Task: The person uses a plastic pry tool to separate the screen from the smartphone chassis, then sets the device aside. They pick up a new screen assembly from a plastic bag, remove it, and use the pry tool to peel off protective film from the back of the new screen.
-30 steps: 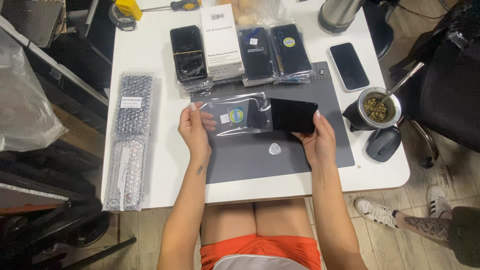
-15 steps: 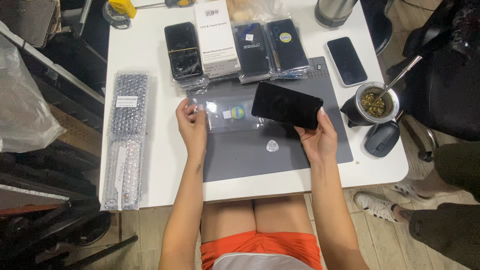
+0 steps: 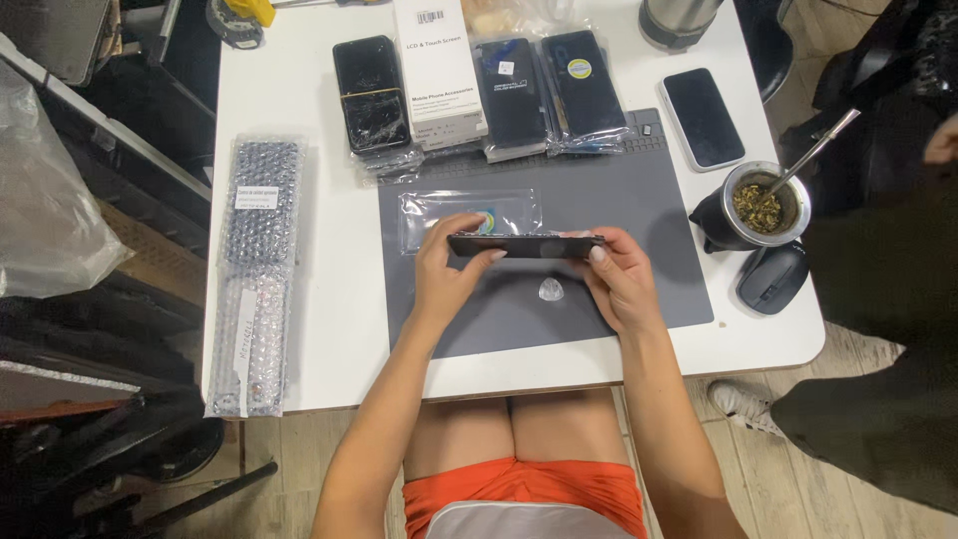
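Both hands hold a thin black phone screen panel (image 3: 526, 245) edge-on above the grey work mat (image 3: 649, 215). My left hand (image 3: 449, 265) grips its left end, my right hand (image 3: 617, 274) its right end. Just behind the panel an empty clear plastic sleeve (image 3: 434, 212) with a round sticker lies flat on the mat. A small clear pick (image 3: 550, 289) rests on the mat between my wrists.
Bagged screens (image 3: 584, 85), a white box (image 3: 437, 70) and a cracked black phone (image 3: 369, 90) line the table's back. A black phone (image 3: 703, 117), a cup with a metal straw (image 3: 763, 205) and a mouse (image 3: 770, 277) sit right. Bubble-wrap packs (image 3: 257, 269) lie left. A person in dark clothes (image 3: 888, 349) stands right.
The black panel came out of the clear sleeve and turned from flat to edge-on. My left hand let go of the sleeve and took the panel's left end.
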